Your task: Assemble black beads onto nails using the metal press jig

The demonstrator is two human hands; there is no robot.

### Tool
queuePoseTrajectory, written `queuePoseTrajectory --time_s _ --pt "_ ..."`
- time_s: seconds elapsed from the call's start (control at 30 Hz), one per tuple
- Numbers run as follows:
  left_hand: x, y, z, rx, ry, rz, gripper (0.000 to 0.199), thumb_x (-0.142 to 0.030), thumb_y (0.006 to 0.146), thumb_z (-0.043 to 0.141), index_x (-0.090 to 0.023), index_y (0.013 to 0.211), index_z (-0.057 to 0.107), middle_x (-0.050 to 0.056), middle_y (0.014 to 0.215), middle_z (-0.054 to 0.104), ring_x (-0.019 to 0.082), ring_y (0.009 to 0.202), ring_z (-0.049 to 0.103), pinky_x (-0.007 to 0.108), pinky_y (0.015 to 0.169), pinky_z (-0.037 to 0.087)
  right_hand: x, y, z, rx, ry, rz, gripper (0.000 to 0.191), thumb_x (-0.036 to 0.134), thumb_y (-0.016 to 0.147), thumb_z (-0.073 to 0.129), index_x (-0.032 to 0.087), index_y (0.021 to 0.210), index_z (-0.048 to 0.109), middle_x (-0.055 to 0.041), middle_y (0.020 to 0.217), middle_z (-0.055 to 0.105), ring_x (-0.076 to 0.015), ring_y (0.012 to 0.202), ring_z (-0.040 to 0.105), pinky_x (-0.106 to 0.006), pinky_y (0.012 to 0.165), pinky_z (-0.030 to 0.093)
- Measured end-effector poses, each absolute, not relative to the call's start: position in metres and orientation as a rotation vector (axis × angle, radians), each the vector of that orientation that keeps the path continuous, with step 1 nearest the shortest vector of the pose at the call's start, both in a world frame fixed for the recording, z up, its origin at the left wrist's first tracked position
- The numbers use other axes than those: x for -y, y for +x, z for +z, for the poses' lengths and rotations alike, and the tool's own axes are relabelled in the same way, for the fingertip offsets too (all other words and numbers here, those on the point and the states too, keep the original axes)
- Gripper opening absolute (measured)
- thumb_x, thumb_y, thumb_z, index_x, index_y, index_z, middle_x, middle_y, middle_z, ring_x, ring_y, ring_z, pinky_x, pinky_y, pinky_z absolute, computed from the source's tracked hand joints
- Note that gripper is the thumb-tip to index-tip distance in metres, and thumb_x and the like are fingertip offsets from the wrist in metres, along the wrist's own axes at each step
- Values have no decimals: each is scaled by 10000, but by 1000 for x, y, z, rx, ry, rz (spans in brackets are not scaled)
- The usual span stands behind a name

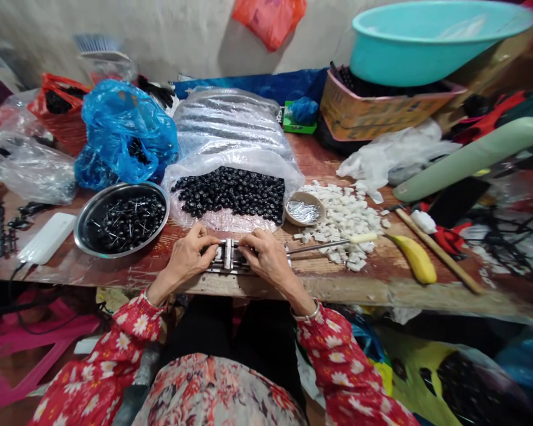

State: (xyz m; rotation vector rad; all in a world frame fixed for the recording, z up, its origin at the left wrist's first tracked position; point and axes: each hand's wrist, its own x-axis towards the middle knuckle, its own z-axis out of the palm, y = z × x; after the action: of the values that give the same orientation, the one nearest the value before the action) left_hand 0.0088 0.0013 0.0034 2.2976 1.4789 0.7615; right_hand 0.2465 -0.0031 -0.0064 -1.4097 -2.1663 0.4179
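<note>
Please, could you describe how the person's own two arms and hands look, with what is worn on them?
Both arms have red sleeves with white, yellow-centred daisies, gathered at the cuffs. The right hand has a pale metallic bangle at the wrist. Both hands are bare; the left hand shows no glove.

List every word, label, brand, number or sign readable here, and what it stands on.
None can be read.
Pink-rimmed, yellow-brown patterned bin: markings too blurred to tell if any are letters.
Small round black pieces: pale marks, too small to read.
White rectangular plastic device: no legible brand.
</note>
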Motion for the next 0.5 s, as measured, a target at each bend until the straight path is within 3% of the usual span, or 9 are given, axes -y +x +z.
queuePoseTrajectory --time_s 0.5 --pt "-6 6 -14 -1426 2159 925 252 -305 952 605 -243 1065 822 29 1003 520 161 918 610 279 824 529 -1 239 5 2196 -1589 415 185 236 980 598 242 1018 779 -46 971 645 -216 948 576 -310 814 392"
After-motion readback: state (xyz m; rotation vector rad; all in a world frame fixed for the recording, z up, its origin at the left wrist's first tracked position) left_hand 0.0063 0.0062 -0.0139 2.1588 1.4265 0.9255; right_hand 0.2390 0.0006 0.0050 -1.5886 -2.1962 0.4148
